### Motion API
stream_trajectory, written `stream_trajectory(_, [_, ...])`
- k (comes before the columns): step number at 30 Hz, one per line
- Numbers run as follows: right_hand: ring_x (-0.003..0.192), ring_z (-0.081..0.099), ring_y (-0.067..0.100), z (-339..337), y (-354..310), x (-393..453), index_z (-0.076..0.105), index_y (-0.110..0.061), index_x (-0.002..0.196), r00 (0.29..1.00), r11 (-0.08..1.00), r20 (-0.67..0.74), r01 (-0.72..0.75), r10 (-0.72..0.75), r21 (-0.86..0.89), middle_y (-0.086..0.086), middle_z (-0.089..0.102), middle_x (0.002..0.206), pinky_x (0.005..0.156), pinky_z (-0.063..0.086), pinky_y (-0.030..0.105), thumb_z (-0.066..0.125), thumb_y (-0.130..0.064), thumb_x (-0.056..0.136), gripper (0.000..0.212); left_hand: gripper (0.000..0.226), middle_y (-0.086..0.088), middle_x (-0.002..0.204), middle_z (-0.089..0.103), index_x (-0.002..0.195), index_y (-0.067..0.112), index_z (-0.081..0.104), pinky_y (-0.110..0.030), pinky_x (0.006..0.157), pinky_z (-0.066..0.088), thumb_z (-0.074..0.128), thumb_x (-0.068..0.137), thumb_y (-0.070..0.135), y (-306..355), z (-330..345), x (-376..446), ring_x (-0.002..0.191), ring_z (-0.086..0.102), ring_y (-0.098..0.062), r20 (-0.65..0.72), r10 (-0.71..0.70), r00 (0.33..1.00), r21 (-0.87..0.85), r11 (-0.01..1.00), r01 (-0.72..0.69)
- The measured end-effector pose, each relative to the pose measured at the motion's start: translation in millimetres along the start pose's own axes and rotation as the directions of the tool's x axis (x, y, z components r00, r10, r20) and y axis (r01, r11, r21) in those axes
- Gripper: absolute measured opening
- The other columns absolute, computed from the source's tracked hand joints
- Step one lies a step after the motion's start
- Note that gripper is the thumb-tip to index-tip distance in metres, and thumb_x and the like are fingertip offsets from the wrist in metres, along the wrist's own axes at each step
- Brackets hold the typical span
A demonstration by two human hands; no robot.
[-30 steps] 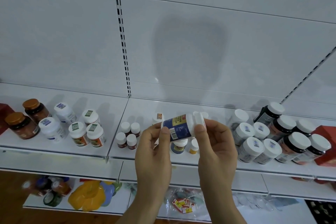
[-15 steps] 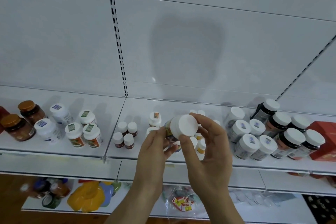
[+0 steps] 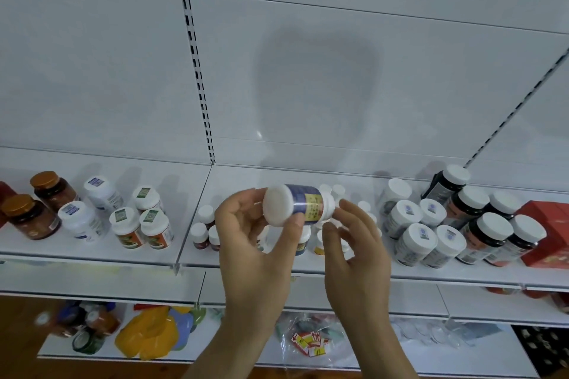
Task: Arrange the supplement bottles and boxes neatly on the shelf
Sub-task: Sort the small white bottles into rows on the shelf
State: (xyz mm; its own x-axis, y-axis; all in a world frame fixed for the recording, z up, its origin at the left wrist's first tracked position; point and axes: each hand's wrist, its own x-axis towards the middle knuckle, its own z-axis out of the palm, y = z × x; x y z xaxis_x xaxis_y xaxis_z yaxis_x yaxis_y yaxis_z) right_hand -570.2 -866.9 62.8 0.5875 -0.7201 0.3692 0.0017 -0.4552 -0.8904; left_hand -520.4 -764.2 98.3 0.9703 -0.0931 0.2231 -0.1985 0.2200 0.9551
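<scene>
A: What's the biggest thing here?
B: The white shelf (image 3: 92, 251), running across the view at mid height, under a white back panel (image 3: 308, 71) that fills everything from nine through twelve to three o'clock.

A: And on it?
B: A cluster of white-capped bottles (image 3: 428, 234) at three o'clock, dark bottles (image 3: 480, 234) and red boxes (image 3: 551, 234) just beyond them. At nine o'clock stand two amber jars (image 3: 37, 209) with brown lids, then white bottles with green-stickered caps (image 3: 144, 224).

A: The hands?
B: The left hand (image 3: 255, 243) sits just below centre, thumb and fingers curled round a blue-labelled bottle (image 3: 300, 203), which lies on its side in the air above the shelf's front edge, white cap toward the camera. The right hand (image 3: 354, 243), at about four o'clock from the bottle, has its fingers spread and relaxed, fingertips near the bottle's far end; I cannot tell if they touch.

A: Anything smaller?
B: Tiny white-capped bottles (image 3: 204, 224) at eight o'clock from the held one.
</scene>
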Motion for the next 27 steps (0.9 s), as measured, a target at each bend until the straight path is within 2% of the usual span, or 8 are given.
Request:
stream_trajectory(3, [0.119, 0.059, 0.011, -1, 6, -3, 0.073, -0.03, 0.114, 0.997, 0.996, 0.071, -0.014, 0.021, -0.091, -0.015, 0.061, 0.131, 0.085, 0.052, 0.018, 0.064, -0.011, 0.095, 0.029, 0.062, 0.022, 0.117, 0.061, 0.116, 0.053, 0.046, -0.019, 0.09, 0.051, 0.084, 0.073, 0.03, -1, 1, -3, 0.114, 0.061, -0.014, 0.032, 0.154, 0.987, 0.139, 0.978, -0.157])
stream_trajectory(6, [0.113, 0.06, 0.006, 0, 3, -6, 0.073, -0.031, 0.116, 0.994, 0.994, 0.1, -0.036, 0.046, -0.102, -0.024, 0.06, 0.125, 0.088, 0.055, 0.03, 0.065, -0.012, 0.096, 0.029, 0.062, 0.029, 0.118, 0.056, 0.12, 0.057, 0.042, -0.016, 0.092, 0.05, 0.079, 0.073, 0.043, 0, 2, -6, 0.117, 0.058, -0.011, 0.082, 0.219, 0.972, 0.233, 0.944, -0.233])
stream_trajectory(12, [0.104, 0.064, 0.011, -3, -1, -6, 0.072, -0.031, 0.113, 0.988, 0.994, 0.12, -0.092, 0.098, -0.054, -0.02, 0.064, 0.118, 0.086, 0.055, 0.034, 0.06, -0.009, 0.096, 0.03, 0.059, 0.028, 0.118, 0.055, 0.122, 0.054, 0.041, -0.015, 0.091, 0.049, 0.076, 0.074, 0.052, -5, -1, -5, 0.116, 0.058, -0.013, 0.106, 0.234, 0.966, 0.283, 0.925, -0.255])
stream_trajectory(16, [0.094, 0.066, 0.0, -9, -10, 0, 0.068, -0.042, 0.107, 0.974, 0.98, 0.137, -0.188, 0.179, 0.058, -0.018, 0.071, 0.105, 0.077, 0.05, 0.012, 0.055, -0.006, 0.098, 0.039, 0.059, 0.016, 0.123, 0.055, 0.127, 0.038, 0.048, -0.022, 0.088, 0.053, 0.074, 0.076, 0.049, -17, -7, -3, 0.116, 0.059, -0.018, 0.128, 0.185, 0.974, 0.259, 0.942, -0.213])
stream_trajectory(18, [0.092, 0.068, 0.005, -14, -15, 11, 0.07, -0.037, 0.107, 0.963, 0.96, 0.16, -0.242, 0.219, 0.142, -0.014, 0.075, 0.099, 0.082, 0.054, 0.022, 0.054, -0.009, 0.101, 0.032, 0.057, 0.015, 0.123, 0.054, 0.128, 0.032, 0.05, -0.021, 0.088, 0.053, 0.074, 0.08, 0.049, -26, -12, 0, 0.116, 0.058, -0.016, 0.197, 0.16, 0.967, 0.299, 0.93, -0.215])
stream_trajectory(21, [0.085, 0.072, 0.012, -25, -23, 30, 0.07, -0.023, 0.1, 0.936, 0.924, 0.217, -0.322, 0.278, 0.208, -0.007, 0.075, 0.09, 0.081, 0.058, 0.036, 0.057, -0.018, 0.1, 0.014, 0.05, 0.024, 0.116, 0.055, 0.122, 0.039, 0.05, -0.015, 0.089, 0.051, 0.076, 0.08, 0.043, -41, -16, 0, 0.111, 0.059, -0.006, 0.288, 0.105, 0.952, 0.36, 0.909, -0.209])
stream_trajectory(24, [0.079, 0.07, 0.007, -36, -31, 49, 0.068, -0.025, 0.088, 0.927, 0.979, 0.322, -0.204, 0.194, -0.002, -0.012, 0.074, 0.084, 0.071, 0.057, 0.025, 0.07, -0.027, 0.091, 0.005, 0.048, 0.028, 0.113, 0.058, 0.115, 0.047, 0.05, -0.014, 0.091, 0.051, 0.079, 0.078, 0.036, -56, -16, -1, 0.109, 0.061, -0.005, 0.331, 0.02, 0.943, 0.391, 0.907, -0.157])
stream_trajectory(27, [0.075, 0.065, 0.004, -34, -34, 63, 0.067, -0.03, 0.082, 0.936, 0.968, 0.335, -0.021, 0.107, -0.251, -0.013, 0.07, 0.076, 0.064, 0.052, 0.016, 0.077, -0.034, 0.084, 0.011, 0.049, 0.022, 0.124, 0.06, 0.125, 0.041, 0.05, -0.024, 0.097, 0.052, 0.072, 0.082, 0.047, -69, -15, 0, 0.116, 0.06, -0.007, 0.33, -0.072, 0.941, 0.475, 0.875, -0.1])
